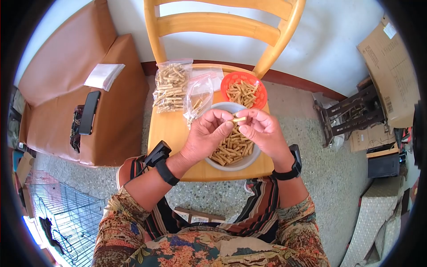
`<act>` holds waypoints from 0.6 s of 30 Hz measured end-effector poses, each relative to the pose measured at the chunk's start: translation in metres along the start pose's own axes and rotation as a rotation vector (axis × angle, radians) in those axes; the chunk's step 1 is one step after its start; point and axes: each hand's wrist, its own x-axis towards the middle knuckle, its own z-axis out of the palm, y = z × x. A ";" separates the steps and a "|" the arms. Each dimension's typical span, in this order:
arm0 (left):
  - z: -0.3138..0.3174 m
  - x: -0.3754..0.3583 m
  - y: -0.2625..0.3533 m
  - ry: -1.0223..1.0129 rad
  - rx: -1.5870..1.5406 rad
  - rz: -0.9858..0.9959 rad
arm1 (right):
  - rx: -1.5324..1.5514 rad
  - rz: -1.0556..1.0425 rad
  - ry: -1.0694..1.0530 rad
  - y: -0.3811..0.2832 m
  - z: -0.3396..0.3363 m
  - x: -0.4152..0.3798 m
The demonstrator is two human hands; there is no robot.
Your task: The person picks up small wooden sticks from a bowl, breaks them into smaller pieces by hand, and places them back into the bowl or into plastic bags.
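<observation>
Over a grey bowl [255, 159] full of short tan sticks, my left hand [210, 132] and my right hand [262, 131] hold one pale stick [239, 119] between them, each pinching it with thumb and fingertips. Behind the bowl, a red basket [263, 95] contains more sticks [242, 92]. A full clear bag of sticks [171, 86] lies at the left of the wooden chair seat [167, 133]. Between that bag and the bowl is a partly filled clear bag [199, 100], with a flat empty plastic bag [215, 76] behind it.
The chair's backrest [218, 24] rises behind the seat. At the left, a brown sofa [118, 120] bears a phone [89, 113] and a packet of plastic bags [104, 76]. A wire cage [66, 213] stands lower left. Cardboard boxes [389, 71] are at the right.
</observation>
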 end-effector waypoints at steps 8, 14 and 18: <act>0.000 -0.001 0.004 -0.080 -0.064 -0.095 | -0.263 -0.172 0.040 0.003 0.008 0.002; -0.003 0.000 0.002 -0.096 0.000 -0.118 | -0.425 -0.297 0.115 0.014 0.005 0.004; -0.004 -0.001 -0.002 -0.066 0.013 -0.148 | -0.653 -0.383 0.125 0.012 0.004 0.003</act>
